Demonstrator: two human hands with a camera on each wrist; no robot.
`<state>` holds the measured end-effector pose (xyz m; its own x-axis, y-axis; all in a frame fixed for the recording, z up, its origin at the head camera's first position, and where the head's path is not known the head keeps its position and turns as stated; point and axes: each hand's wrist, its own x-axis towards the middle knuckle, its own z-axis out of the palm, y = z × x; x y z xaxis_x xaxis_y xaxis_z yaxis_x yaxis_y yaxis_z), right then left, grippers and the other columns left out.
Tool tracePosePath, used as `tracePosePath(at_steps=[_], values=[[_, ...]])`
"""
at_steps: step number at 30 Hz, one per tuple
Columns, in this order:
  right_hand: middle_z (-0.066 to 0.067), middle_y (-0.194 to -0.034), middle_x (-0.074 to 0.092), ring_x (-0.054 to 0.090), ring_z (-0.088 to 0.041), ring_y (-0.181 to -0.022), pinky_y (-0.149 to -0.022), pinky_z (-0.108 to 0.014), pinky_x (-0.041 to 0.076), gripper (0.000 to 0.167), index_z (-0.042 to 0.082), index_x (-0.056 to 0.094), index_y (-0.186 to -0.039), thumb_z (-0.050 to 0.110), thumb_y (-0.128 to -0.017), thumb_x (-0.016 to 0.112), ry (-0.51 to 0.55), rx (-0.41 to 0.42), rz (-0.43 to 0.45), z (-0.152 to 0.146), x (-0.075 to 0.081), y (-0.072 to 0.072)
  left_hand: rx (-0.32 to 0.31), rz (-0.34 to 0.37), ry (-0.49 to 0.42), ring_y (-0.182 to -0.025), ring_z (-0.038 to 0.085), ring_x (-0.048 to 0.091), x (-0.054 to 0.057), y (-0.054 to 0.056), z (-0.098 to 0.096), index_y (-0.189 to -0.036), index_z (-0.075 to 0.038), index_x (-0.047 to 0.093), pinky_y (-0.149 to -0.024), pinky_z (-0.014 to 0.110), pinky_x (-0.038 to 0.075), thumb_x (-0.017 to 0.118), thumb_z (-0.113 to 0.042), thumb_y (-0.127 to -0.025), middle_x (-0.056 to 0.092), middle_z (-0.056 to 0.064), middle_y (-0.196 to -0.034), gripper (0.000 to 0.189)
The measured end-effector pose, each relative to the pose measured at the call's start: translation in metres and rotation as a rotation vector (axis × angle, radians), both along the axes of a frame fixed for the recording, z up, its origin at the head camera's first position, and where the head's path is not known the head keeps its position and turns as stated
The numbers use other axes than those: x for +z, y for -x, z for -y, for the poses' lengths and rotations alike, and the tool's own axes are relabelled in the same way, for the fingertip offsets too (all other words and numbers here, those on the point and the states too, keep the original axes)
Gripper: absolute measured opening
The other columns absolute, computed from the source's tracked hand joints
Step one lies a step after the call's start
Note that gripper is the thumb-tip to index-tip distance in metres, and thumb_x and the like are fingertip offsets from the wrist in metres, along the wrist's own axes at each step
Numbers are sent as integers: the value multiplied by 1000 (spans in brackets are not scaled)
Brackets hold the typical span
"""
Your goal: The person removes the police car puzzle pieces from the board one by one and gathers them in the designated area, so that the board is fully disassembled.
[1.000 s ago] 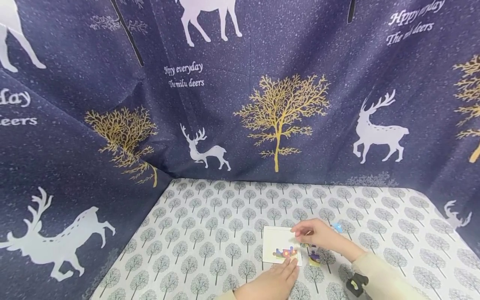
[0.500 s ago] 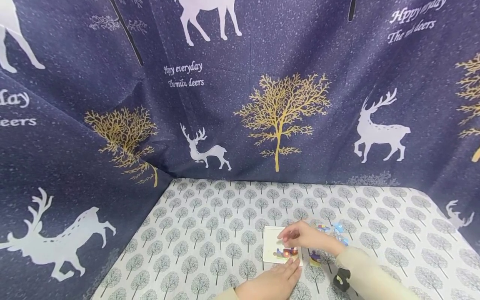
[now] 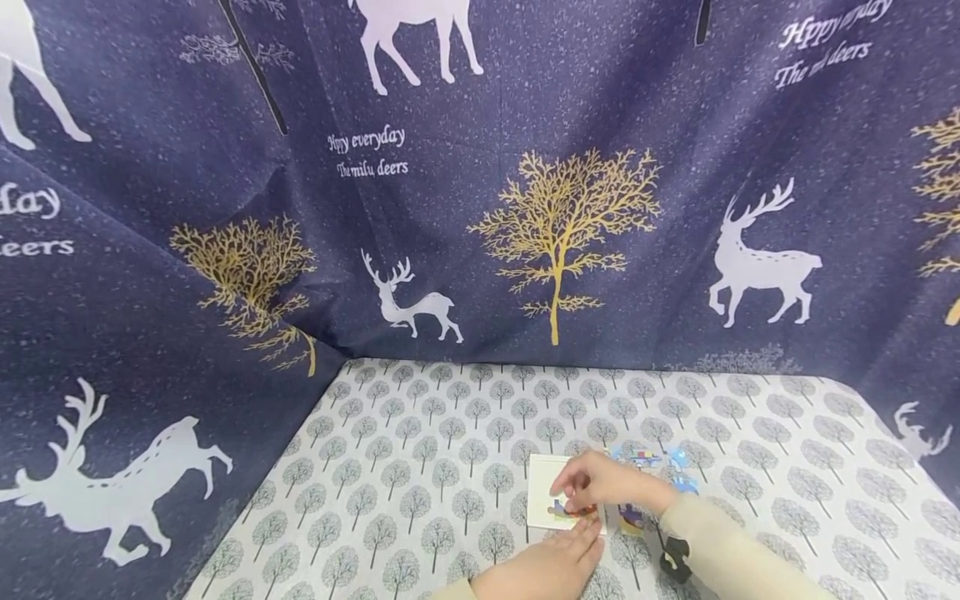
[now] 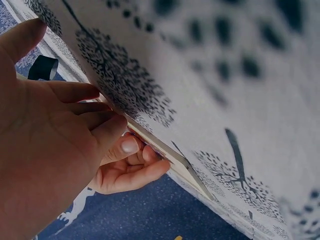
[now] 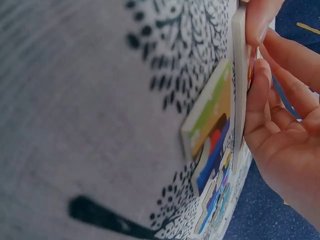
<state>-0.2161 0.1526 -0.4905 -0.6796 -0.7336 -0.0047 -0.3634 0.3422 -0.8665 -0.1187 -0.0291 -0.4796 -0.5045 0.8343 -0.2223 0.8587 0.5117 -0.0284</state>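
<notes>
A shallow cream puzzle tray (image 3: pixel 542 477) lies on the cloth, with joined purple, red and yellow jigsaw pieces (image 3: pixel 557 509) along its lower part. My left hand (image 3: pixel 546 563) rests its extended fingers on the tray's near edge. Over the tray, my right hand (image 3: pixel 609 482) touches the red piece with its thumb, the index finger standing apart. That hand covers part of the pieces. In the right wrist view, the right thumb (image 5: pixel 259 87) lies against the face of the tray (image 5: pixel 240 95). Both hands appear close together in the left wrist view.
Right of the tray lies a loose purple-and-yellow jigsaw piece (image 3: pixel 631 520). Several blue and multicoloured pieces (image 3: pixel 678 458) lie behind it. A tree-print cloth (image 3: pixel 420 467) covers the table. Behind hangs a dark blue deer-print curtain (image 3: pixel 480 250).
My right hand has moved left from the tray's right side, then down onto the joined pieces. The loose pieces behind it came into view. My left hand has stayed nearly still.
</notes>
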Motion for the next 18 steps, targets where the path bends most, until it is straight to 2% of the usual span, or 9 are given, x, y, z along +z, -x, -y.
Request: tracePosePath(at_steps=[6, 18], values=[[-1, -79, 61, 53, -1, -60, -54, -18, 51, 21, 0, 72, -97, 5, -77, 74, -39, -12, -32, 2, 2, -2, 2, -20, 21, -145, 20, 18, -2, 0, -1, -152, -7, 26, -112, 26, 27, 33, -69, -90, 17, 9, -159, 87], [-4, -79, 64, 51, -4, -56, -51, -18, 48, 17, 5, 72, -93, 2, -76, 74, -47, -43, 5, 5, 1, -1, 40, -2, 50, -145, 18, 16, -3, -2, -5, -152, -9, 26, -113, 26, 26, 36, -70, -88, 16, 7, -160, 89]])
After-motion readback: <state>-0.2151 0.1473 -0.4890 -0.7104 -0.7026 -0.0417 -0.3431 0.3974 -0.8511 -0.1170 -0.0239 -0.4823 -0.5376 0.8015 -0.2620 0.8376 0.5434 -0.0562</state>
